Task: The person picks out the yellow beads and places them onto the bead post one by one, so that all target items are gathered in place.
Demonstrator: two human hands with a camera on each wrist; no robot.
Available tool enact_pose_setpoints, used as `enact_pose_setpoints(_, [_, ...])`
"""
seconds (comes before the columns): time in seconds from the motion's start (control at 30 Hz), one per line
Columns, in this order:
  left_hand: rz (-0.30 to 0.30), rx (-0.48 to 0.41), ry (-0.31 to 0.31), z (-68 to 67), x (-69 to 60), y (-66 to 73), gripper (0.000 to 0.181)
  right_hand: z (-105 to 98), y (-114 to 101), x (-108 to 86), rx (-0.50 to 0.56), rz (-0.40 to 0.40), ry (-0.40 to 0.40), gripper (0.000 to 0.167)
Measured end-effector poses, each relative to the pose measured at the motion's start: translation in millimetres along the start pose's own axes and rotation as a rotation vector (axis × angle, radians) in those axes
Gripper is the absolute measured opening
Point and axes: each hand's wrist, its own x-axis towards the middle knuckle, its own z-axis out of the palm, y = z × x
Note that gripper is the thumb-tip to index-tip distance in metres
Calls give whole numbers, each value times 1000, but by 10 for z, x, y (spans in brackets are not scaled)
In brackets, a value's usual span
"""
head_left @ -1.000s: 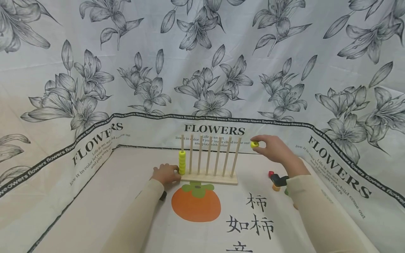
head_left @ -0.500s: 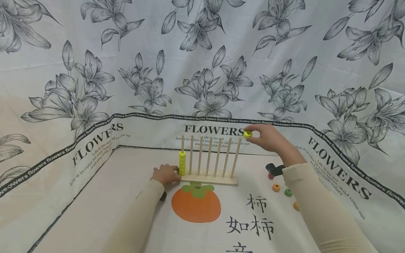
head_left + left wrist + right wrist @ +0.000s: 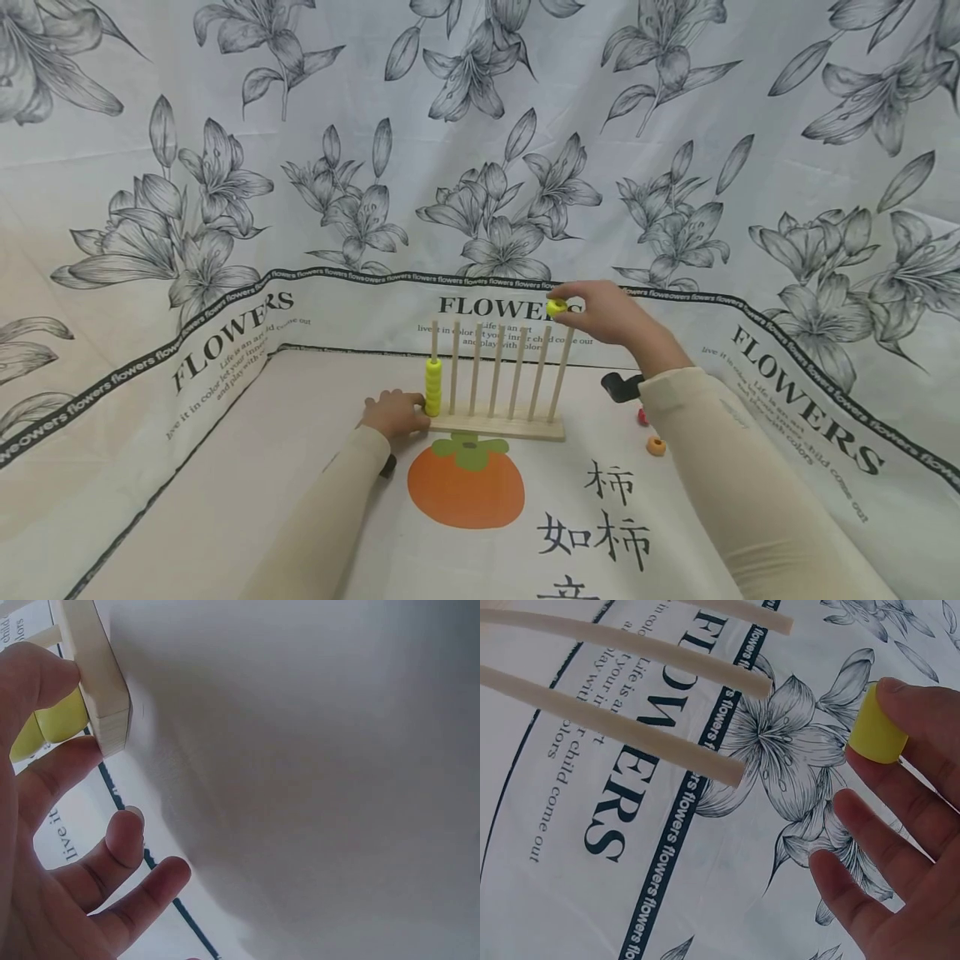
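A wooden peg rack [image 3: 517,428] stands upright on the table, with several thin rods rising from its base. Yellow beads [image 3: 433,387] are stacked on the leftmost rod. My left hand [image 3: 395,412] pinches the left end of the base between thumb and index finger, as the left wrist view shows on the wood [image 3: 105,690]. Between thumb and index finger, my right hand [image 3: 611,315] holds a yellow bead [image 3: 556,307] above the tops of the right-hand rods, apart from them. In the right wrist view this bead [image 3: 877,727] is clear of the rods; the other fingers are spread.
On the right of the table lie an orange bead [image 3: 656,447] and a red bead [image 3: 642,417], the red one partly covered by the right wrist camera [image 3: 621,387]. A flower-printed cloth [image 3: 480,208] hangs behind. A persimmon picture [image 3: 467,492] is printed on the tablecloth.
My right hand has moved left and slightly up with the yellow bead, from right of the rack to above its right-hand rods. My left hand has stayed on the base.
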Motion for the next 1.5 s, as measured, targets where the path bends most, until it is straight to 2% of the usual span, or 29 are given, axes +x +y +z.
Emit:
enact_pose_setpoints(0.33, [3,-1,7,-6,10,-15,53,93,-234,204,52,-31,6,46])
enact_pose_setpoints(0.57, [5,-8,11,8,13,-16,53,154,-402,326,28,-70,4,43])
enact_pose_setpoints(0.97, [4,10,8,7,12,-6,53,272,-615,493,62,-54,-18,43])
enact_pose_setpoints(1.3, [4,13,13,8,12,-9,54,394,-751,600,123,-73,-24,43])
enact_pose_setpoints(1.5, [11,23,18,15,16,-19,55,459,-831,642,168,-51,-34,42])
